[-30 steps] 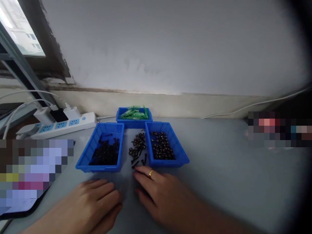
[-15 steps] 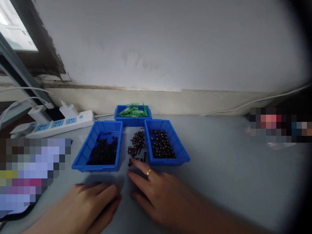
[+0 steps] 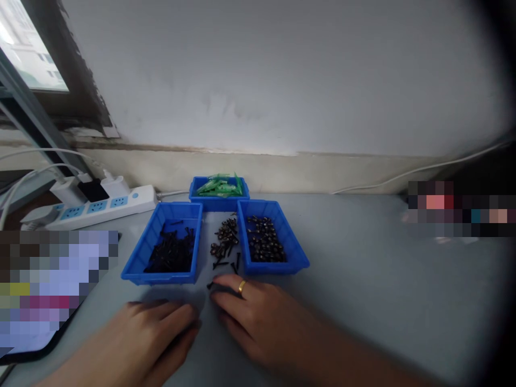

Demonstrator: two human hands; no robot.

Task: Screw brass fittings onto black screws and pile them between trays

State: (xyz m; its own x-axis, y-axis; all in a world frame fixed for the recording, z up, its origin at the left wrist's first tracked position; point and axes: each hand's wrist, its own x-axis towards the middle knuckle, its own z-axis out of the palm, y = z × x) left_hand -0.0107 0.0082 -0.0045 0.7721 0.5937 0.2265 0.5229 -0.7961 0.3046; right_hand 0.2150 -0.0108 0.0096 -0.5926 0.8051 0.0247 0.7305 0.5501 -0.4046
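Note:
My right hand [image 3: 253, 309], with a gold ring, has its index fingertip at a black screw [image 3: 210, 285] near the table surface; the fingers are drawn together over it. Just beyond lie a few loose black screws [image 3: 221, 264] and a pile of bronze-coloured screws [image 3: 224, 236]. My left hand [image 3: 161, 328] rests closed, thumb close to the curled index finger, in front of the left blue bin [image 3: 159, 278]; what it holds, if anything, is hidden. Dark screws [image 3: 171, 252] lie in that bin. The right blue bin [image 3: 296, 263] contains bronze-coloured, round-headed screws [image 3: 266, 242].
Behind, a smaller blue bin [image 3: 220, 204] holds green plastic pieces [image 3: 220, 186]. A white power strip [image 3: 97, 207] with plugs and cables stands at the left, near a device with a blurred-out screen [image 3: 72, 290]. A wall [image 3: 282, 80] closes off the table's back.
My right hand has pulled back toward me, its index finger bending in, and one black screw has come away from the loose ones with it. My left hand stays nearly still.

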